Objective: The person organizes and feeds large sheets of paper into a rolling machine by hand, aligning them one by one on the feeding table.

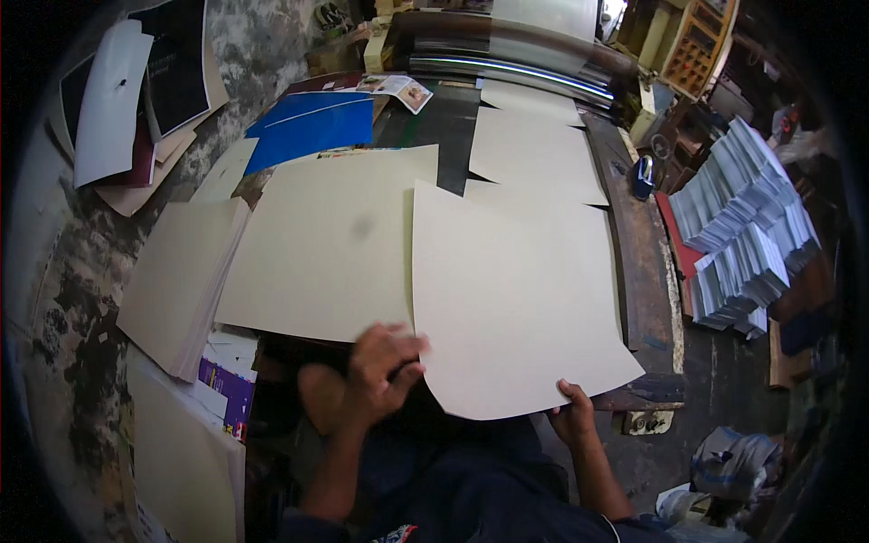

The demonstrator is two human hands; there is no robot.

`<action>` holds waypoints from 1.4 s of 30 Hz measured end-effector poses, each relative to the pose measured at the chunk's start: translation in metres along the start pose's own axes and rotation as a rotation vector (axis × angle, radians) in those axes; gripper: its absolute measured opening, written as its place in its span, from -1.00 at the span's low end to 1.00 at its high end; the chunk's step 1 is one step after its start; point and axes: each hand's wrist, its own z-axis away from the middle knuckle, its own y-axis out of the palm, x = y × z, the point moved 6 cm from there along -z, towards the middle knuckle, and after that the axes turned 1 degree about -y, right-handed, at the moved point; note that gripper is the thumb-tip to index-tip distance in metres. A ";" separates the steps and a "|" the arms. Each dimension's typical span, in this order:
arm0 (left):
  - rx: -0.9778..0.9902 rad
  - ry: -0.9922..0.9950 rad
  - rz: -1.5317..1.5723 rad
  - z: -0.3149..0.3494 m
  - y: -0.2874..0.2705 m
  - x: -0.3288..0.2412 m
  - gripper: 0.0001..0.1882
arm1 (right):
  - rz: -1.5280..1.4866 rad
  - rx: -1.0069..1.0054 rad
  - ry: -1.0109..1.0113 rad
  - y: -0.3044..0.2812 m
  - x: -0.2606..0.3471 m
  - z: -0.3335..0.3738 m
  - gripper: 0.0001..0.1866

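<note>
A large cream sheet (525,299) lies in front of me, its near end bent and overhanging the table's front edge. At its near right edge, my right hand (576,412) pinches the sheet, thumb on top and fingers underneath. Just off the sheet's lower left edge is my left hand (385,369), slightly blurred, with thumb and fingers apart and nothing seen between them. Further cream sheets (534,145) overlap in a line from this one to a roller machine (525,68) at the far end. To the left rests a stack of cream sheets (326,244) with a dark smudge on top.
More cream sheets (181,271) and a purple printed sheet (226,389) lie at the left. Blue sheets (312,127) are further back. A dark blue object (644,176) sits on the right table rail. Stacked paper bundles (738,208) stand at the right. A plastic bag (738,466) lies lower right.
</note>
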 end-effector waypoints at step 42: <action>-0.284 -0.646 0.161 -0.058 -0.036 0.058 -0.65 | 0.056 -0.061 0.256 -0.014 -0.045 0.010 -0.49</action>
